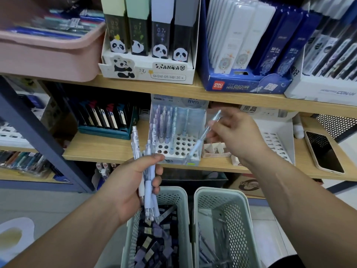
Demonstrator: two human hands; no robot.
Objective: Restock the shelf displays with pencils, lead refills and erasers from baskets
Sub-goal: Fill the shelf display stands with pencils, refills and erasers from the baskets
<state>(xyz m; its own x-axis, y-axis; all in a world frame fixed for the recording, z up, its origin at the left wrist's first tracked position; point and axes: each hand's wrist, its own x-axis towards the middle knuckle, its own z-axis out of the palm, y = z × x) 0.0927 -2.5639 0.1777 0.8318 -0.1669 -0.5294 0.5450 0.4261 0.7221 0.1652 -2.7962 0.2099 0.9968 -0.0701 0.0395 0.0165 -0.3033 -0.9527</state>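
1. Pinching one pencil (197,146) about mid-barrel, your right grip (231,136) holds it tip-down, slanted toward the pencil stand (179,147) on the middle shelf (108,149). Bring it upright before lowering, and aim for an open hole in the front rows.
2. Your left grip (131,186) is clenched round a spare bundle (148,187), just above the left basket (173,190). Keep it low, off the stand.
3. The upper shelf edge (193,91) overhangs the filled back rows, so headroom there looks slim. The front approach lies open. A phone (324,151) sits well to the right.
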